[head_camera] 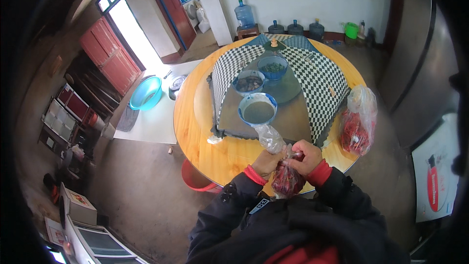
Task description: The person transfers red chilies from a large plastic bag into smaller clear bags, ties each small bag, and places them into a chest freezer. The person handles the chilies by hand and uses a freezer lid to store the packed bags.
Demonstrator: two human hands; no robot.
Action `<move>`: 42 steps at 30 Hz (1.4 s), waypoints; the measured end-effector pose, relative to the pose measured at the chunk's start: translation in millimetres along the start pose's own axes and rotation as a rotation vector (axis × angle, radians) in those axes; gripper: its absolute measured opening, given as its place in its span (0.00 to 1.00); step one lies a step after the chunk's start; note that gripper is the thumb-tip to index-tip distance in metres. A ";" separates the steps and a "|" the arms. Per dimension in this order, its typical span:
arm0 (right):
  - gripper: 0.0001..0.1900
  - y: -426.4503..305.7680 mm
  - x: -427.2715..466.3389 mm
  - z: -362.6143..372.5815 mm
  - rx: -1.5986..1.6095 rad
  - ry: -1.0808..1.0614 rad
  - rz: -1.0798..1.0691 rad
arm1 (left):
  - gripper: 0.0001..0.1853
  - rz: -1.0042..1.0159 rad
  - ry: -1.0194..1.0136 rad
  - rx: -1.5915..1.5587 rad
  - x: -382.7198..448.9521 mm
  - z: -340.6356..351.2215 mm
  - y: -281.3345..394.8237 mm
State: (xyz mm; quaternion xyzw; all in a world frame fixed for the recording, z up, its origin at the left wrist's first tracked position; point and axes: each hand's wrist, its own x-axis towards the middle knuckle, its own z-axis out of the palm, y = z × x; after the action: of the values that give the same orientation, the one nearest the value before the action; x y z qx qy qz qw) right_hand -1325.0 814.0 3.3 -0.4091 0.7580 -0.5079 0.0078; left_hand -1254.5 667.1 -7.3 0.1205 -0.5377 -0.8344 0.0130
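Observation:
Both my hands are at the neck of a clear plastic bag of dark red contents (287,181), at the near edge of a round wooden table (234,154). My left hand (269,161) grips the neck, and the bag's loose clear top (270,137) sticks out beyond it. My right hand (305,157) pinches the neck from the other side. Just past my hands stands a checkered mesh food cover (317,80). Under it sit a blue-and-white bowl of greyish liquid (257,112), a bowl of dark chunks (249,82) and a bowl of chopped greens (273,68).
Another plastic bag of red contents (357,128) lies at the table's right edge. A red bucket (198,179) stands partly beneath the table. To the left, a low white table (157,126) holds a turquoise basin (146,93). Water jugs (295,28) line the far wall.

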 end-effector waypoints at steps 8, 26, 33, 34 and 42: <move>0.06 13.2 -3.2 11.4 0.435 -0.104 0.154 | 0.11 -0.107 -0.111 -0.004 -11.3 -8.7 11.1; 0.05 12.2 3.9 15.2 -0.054 0.121 -0.285 | 0.16 0.518 0.150 0.625 9.0 -6.2 -33.4; 0.07 14.9 8.1 12.7 -0.139 0.173 -0.381 | 0.17 0.512 0.112 0.614 17.9 -10.3 -42.7; 0.08 14.5 8.6 13.0 -0.148 0.174 -0.359 | 0.16 0.503 0.109 0.532 17.2 -8.4 -42.5; 0.11 11.5 13.7 16.6 0.021 0.127 -0.247 | 0.12 0.035 0.107 -0.276 6.6 -1.0 -30.4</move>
State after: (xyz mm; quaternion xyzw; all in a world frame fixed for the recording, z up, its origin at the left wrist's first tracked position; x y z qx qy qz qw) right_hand -1334.1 794.4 -8.1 -0.4663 0.6953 -0.5379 -0.0986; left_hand -1257.4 678.0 -36.3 0.1525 -0.4186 -0.8923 0.0724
